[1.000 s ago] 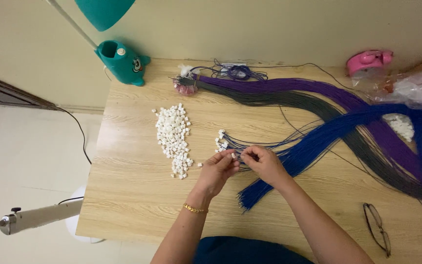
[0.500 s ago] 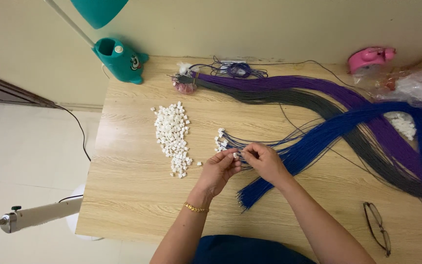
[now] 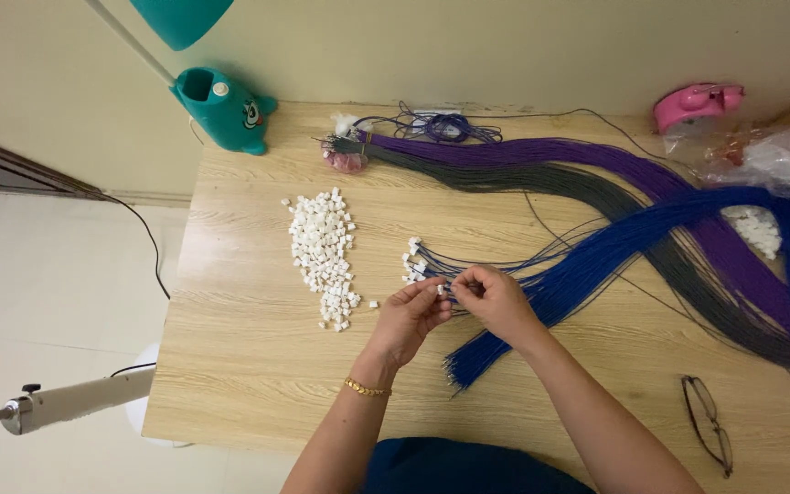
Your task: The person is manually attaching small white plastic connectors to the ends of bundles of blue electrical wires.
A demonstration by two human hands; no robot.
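My left hand (image 3: 411, 316) pinches a small white plastic connector (image 3: 442, 289) at its fingertips. My right hand (image 3: 491, 297) meets it, gripping a thin blue wire (image 3: 541, 274) whose end sits at the connector. Both hands hover over the wooden table (image 3: 258, 366). Just above them lies a small cluster of wires that end in white connectors (image 3: 413, 261). A pile of loose white connectors (image 3: 324, 252) lies to the left of my left hand. A thick bundle of blue wires (image 3: 596, 265) runs from below my right hand up to the right.
Purple (image 3: 541, 151) and grey wire bundles (image 3: 523, 178) sweep across the table's far side. A teal lamp base (image 3: 221, 108) stands at the back left, a pink object (image 3: 695, 102) and clear plastic bags (image 3: 784, 160) at the back right. Glasses (image 3: 708, 423) lie near the front right.
The hands stay together at the same spot; only the fingers shift slightly on the connector and the wire.
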